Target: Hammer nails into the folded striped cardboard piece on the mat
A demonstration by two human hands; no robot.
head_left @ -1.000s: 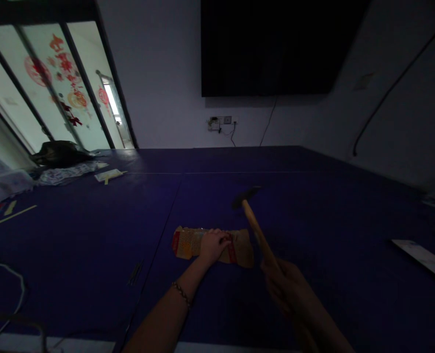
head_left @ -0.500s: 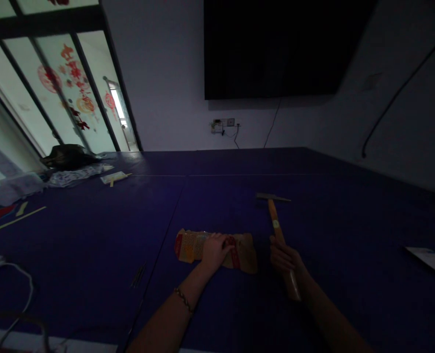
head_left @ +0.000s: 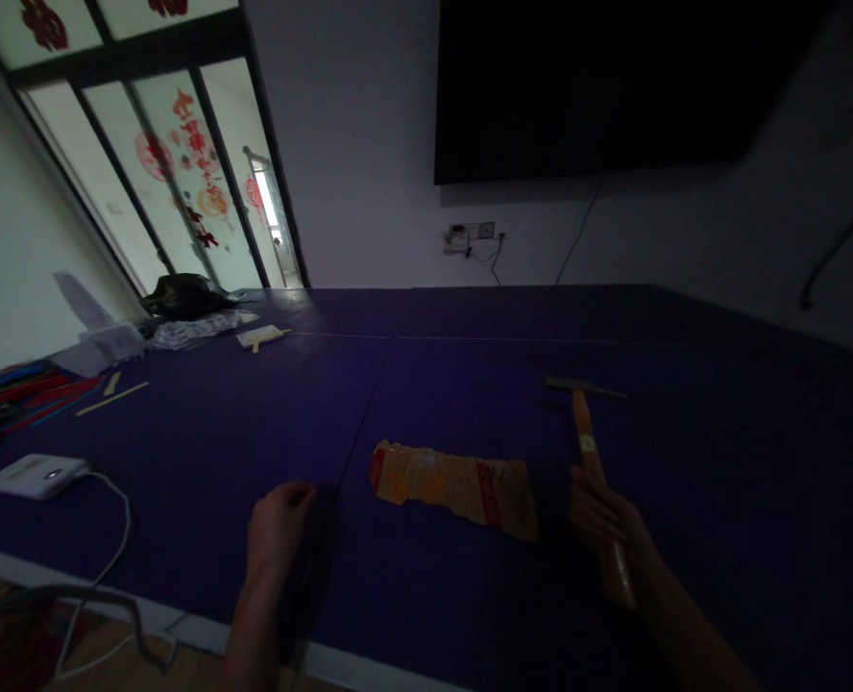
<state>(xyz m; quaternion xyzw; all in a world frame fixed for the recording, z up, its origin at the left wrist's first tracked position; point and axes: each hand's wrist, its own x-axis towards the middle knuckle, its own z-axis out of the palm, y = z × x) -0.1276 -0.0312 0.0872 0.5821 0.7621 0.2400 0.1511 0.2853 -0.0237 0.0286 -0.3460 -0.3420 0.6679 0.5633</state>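
Note:
My right hand (head_left: 603,509) is wrapped around the wooden handle of a hammer (head_left: 586,442). The hammer's metal head points away from me, just above or on the purple tabletop. My left hand (head_left: 280,529) is low over the table near a seam, its fingers curled in and the thumb and fingertips close together. Whatever they pinch, if anything, is hidden in shadow. Between the hands lies a torn, flattened piece of brown cardboard (head_left: 455,485) with red printed bands and shiny tape, touched by neither hand.
A white power bank (head_left: 36,476) with a white cable sits at the left. Beyond it are yellowish strips (head_left: 113,399), a clear plastic box (head_left: 102,348), a black bag (head_left: 188,295) and a small white packet (head_left: 259,335). The table's pale front edge (head_left: 203,630) runs below.
My left hand has left the cardboard and moved left and nearer to me, to where several thin metal pieces lay. The hammer stays in my right hand. The view has turned left.

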